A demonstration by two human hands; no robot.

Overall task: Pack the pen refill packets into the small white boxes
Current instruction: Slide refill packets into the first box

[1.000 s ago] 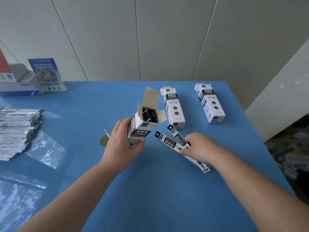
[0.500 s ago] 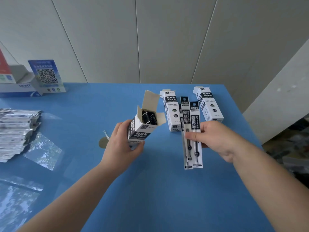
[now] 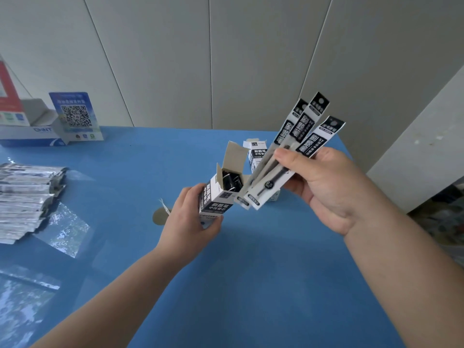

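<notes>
- The refill packets — three of them, fanned apart at their dark top ends — hang tilted in the air above the bench, their lower ends bunched just right of the open box and not yet inside it.
- Our right hand grips the packets around their middle, thumb pressed across the front and fingers curled behind.
- Our left hand is wrapped round the lower part of the open box, holding it lifted and leaning right, flaps up, with dark packet ends already showing in its mouth.
- What could go wrong: we judge the fan is the main risk — splayed packets may catch on the raised flap or the box rim and buckle, or one may slip down outside the box.
- The box already looks fairly full, so forcing the bundle could crumple what is inside or push the box out of our left hand's hold.
- A looser pinch to square up the packets could let one slide out onto the bench.
- Beyond the hands, another small white box lies on the far side, partly hidden by the packets.
- At the far left of the bench sits a heap of unpacked packets with clear wrappers beside it, and a QR-code card stands near the wall.
</notes>
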